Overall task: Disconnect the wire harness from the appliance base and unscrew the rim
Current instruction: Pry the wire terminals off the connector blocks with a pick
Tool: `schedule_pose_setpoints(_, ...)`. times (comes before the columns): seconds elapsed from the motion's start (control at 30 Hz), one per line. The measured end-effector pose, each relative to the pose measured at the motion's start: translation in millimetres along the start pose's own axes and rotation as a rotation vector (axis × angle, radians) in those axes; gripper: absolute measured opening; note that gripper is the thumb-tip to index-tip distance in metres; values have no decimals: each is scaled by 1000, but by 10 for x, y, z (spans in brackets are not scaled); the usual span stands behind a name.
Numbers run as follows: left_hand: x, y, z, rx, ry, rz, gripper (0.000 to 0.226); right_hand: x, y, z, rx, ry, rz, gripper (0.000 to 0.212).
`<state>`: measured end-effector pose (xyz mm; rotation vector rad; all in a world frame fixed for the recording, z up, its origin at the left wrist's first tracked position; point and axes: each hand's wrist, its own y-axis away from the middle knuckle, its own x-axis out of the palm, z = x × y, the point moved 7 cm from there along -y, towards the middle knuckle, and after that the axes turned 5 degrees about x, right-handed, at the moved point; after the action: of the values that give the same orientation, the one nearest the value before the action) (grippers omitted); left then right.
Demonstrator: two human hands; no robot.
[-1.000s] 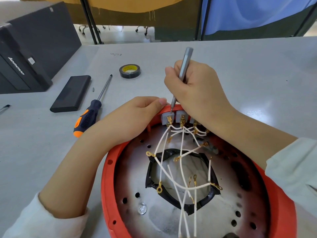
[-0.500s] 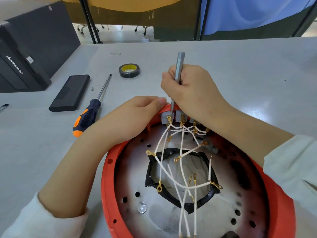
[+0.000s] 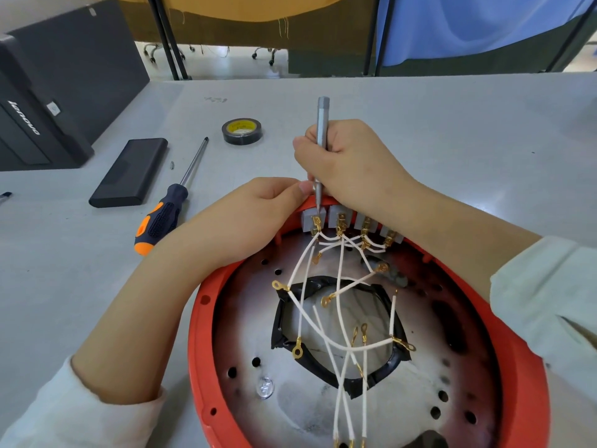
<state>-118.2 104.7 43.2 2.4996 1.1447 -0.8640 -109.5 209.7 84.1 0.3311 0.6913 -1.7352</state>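
Note:
The round appliance base lies upturned in front of me, its orange rim [image 3: 198, 337] ringing a scorched metal plate. White harness wires [image 3: 339, 318] with gold ring terminals spread across the plate and run up to a row of grey terminal blocks [image 3: 336, 216] at the far rim. My right hand [image 3: 352, 166] grips a slim grey precision screwdriver [image 3: 322, 124] upright, its tip set on the leftmost block. My left hand [image 3: 245, 218] holds the rim just left of that block, thumb beside the screwdriver's tip.
On the grey table to the left lie an orange-and-black screwdriver [image 3: 164, 215], a flat black case [image 3: 129, 173] and a roll of black tape [image 3: 241, 130]. A black computer tower [image 3: 48, 79] stands at the far left. Chair frames and draped cloth stand behind the table.
The grey screwdriver has swung from a rightward lean to upright, and my right hand has shifted slightly left with it. My left hand and the base have stayed in place.

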Motion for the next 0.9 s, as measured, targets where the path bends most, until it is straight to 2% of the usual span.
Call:
schedule_pose_setpoints(0.2,-27,-8,18,11,-13,-17,39,102,-61,-80,123,-139,119,37)
schedule_pose_setpoints(0.37,-33,5,18,-8,4,-15,32,133,-79,-81,139,-89,151,39)
schedule_pose_setpoints(0.47,-38,-1,8,-10,5,-13,29,113,-60,-72,123,-74,135,41)
schedule_pose_setpoints(0.57,-53,6,12,-12,-7,-32,31,14,-33,-84,109,-84,38,42)
schedule_pose_setpoints(0.67,-61,34,11,-22,-9,-30,32,-154,-13,-97,140,-265,-58,38)
schedule_pose_setpoints(0.73,-43,34,24,-23,-18,-4,35,-165,15,-62,126,-328,-25,40)
schedule_pose_setpoints(0.9,-15,13,23,-28,-12,17,48,-111,38,-5,91,-275,3,44)
